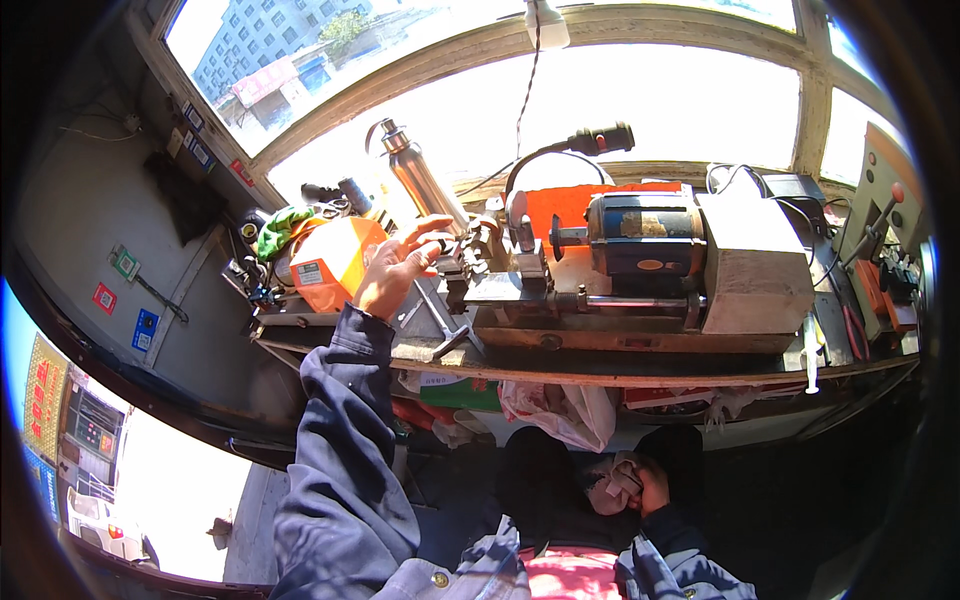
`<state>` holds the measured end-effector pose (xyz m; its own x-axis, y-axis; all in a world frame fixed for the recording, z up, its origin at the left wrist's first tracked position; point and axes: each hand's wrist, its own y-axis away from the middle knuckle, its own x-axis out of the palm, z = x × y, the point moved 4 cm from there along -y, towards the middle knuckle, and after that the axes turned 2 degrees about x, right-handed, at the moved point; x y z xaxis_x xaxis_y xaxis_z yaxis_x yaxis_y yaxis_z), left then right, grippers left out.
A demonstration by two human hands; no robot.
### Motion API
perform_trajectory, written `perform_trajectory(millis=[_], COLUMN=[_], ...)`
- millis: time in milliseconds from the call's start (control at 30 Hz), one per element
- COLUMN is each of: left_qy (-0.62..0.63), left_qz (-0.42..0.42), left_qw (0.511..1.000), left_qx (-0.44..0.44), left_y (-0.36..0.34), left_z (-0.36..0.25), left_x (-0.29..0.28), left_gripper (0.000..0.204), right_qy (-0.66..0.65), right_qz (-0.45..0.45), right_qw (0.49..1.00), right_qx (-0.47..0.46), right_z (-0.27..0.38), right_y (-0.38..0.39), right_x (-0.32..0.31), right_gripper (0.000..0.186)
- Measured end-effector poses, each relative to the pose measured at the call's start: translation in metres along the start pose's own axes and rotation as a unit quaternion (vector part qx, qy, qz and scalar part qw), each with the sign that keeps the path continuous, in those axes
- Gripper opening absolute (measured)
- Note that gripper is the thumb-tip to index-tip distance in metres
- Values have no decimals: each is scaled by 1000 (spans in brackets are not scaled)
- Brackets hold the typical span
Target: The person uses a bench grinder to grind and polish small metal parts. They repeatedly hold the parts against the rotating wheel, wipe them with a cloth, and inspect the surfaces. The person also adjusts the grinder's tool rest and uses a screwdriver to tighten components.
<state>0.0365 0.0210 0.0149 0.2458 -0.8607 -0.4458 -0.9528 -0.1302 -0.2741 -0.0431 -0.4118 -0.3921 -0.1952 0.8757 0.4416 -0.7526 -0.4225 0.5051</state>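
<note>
Presently at left hand: the left hand [392, 272], arm outstretched over the bench edge; thumb and fingers closed about a dark knob [440, 243], how tightly cannot be told.
Knob: at the left end of the bench machine, its face partly covered by the fingers; the reach suits a control lying left of the body.
Bench machine: motor-driven, seated along the bench [800, 362] beneath the window, long side toward the person, presumably so that the working end falls within arm's reach.
Motor: one blue-cased cylinder [650, 240], on its side, shaft toward the left, in line with the clamping parts.
Cover: one pale box-shaped housing [758, 265], just right of the motor, probably shielding the drive.
T-handle: one metal lever [452, 340], slanting toward the person below the left hand, crossbar outward, as if for easy gripping.
Right hand and cloth: the right hand [653, 488] low at the lap, fingers folded on a crumpled cloth [612, 488]; apparently held ready for wiping, well apart from the machine.
Flask: one copper-coloured bottle [420, 178], tilted in view, behind the left hand.
Orange housing: one labelled piece [338, 262], left of the left hand.
Lamp: one dark-headed gooseneck [603, 138], above the motor, presumably for light.
</note>
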Motion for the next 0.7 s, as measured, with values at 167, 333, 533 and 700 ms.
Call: perform_trajectory(millis=[167,333,533,700], left_qy=[34,19,-21,49], left_qz=[-104,-106,-47,-167], left_qw=[994,994,998,984], left_qx=[12,4,-22,45], left_y=[5,3,-4,11], left_z=[0,1,0,-6], left_x=[-1,1,6,7], left_gripper=[28,20,31,31], right_qy=[-4,-5,-12,-10], right_qz=[-8,1,11,-2], right_qw=[1000,1000,1000,1000], right_qx=[7,14,5,9], right_z=[-2,-1,-1,-4], right_y=[-1,0,-2,-3], right_x=[-1,1,0,-3], right_gripper=[29,29,29,29])
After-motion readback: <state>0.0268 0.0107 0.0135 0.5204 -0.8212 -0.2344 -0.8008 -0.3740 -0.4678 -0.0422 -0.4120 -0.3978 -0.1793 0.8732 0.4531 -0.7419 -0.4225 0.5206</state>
